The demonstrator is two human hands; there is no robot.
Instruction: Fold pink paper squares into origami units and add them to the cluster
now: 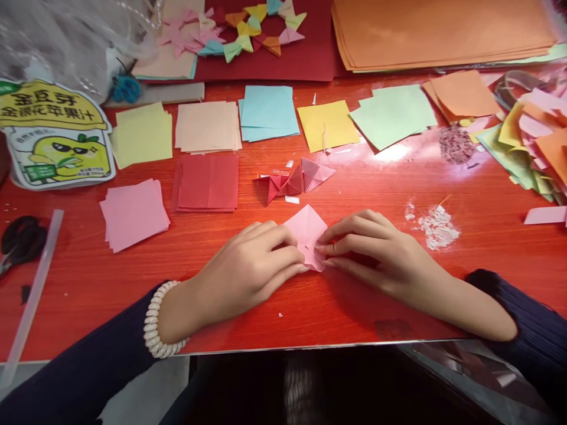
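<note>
As left hand (253,264) touches paper (306,225), right (380,247) seemingly pinches.

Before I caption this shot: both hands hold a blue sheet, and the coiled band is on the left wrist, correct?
The colour is wrong: the head view shows the left hand and right hand holding a pink sheet. The coiled band is as you say.
</note>
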